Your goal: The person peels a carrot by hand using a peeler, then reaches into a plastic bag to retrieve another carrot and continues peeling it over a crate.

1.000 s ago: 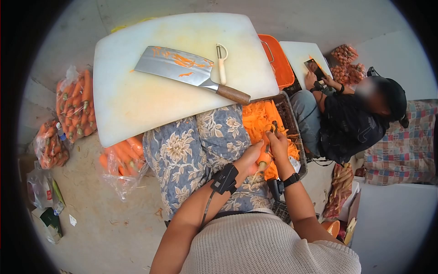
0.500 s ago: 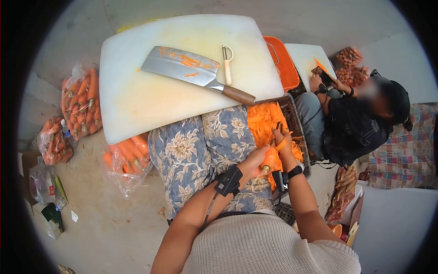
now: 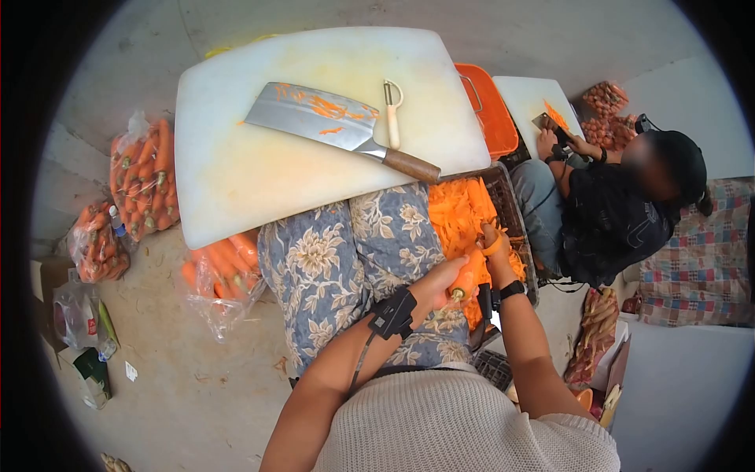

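My left hand (image 3: 442, 281) is closed around a carrot (image 3: 469, 273), its stem end toward me. Beside it, my right hand (image 3: 499, 248) grips what looks like an orange peeler (image 3: 493, 245) at the carrot's far end. Much of the tool is hidden by the fingers. Under both hands is a dark crate (image 3: 502, 189) holding a heap of orange carrot shavings (image 3: 460, 206). On the large white cutting board (image 3: 314, 55) lie a cleaver (image 3: 314, 116) with carrot bits on its blade and a white peeler (image 3: 392, 118).
Bags of carrots (image 3: 145, 181) stand on the floor at left, with an open carrot bag (image 3: 224, 271) under the board's near edge. An orange tub (image 3: 491, 118) sits behind the crate. At right, a co-worker (image 3: 621, 204) cuts carrot on a smaller board (image 3: 535, 90).
My right hand has shifted slightly down and right along the carrot, and the dark part seen above its fingers no longer shows. My left hand still holds the carrot.
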Demonstrator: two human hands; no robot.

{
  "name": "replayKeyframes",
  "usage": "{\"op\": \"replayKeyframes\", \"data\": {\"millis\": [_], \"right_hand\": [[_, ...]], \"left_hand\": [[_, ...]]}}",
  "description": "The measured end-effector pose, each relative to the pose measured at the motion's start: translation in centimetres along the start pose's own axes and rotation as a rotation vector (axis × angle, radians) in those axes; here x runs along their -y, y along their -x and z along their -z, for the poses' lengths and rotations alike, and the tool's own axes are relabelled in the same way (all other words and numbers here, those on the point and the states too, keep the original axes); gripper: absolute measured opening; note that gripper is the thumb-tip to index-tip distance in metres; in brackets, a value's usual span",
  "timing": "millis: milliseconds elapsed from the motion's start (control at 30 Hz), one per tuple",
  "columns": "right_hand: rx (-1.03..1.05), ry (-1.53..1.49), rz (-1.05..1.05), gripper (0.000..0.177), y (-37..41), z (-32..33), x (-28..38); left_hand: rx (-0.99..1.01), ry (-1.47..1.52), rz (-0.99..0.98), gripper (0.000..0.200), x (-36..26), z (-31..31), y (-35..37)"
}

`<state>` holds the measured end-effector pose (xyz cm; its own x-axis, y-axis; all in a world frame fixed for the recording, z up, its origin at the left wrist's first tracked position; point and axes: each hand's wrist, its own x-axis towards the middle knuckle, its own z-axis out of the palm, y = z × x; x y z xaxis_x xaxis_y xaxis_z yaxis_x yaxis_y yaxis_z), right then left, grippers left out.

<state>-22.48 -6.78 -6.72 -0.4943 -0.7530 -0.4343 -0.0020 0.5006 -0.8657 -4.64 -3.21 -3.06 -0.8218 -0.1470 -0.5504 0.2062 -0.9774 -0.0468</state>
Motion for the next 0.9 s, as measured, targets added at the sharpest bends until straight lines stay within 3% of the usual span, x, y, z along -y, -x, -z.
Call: {"op": "replayKeyframes", "data": {"millis": [467, 900], "right_hand": [[-0.172, -0.031, -0.135, 0.025, -1.3, 1.3, -2.3], [-0.139, -0.001, -0.201, 0.021, -1.9, 4.1, -4.2]], "left_hand": [[-0.003, -0.131, -0.041, 0.037, 0.3, -0.3, 0.9], [0.022, -0.267, -0.041, 0.04, 0.6, -0.3, 0.8]]}}
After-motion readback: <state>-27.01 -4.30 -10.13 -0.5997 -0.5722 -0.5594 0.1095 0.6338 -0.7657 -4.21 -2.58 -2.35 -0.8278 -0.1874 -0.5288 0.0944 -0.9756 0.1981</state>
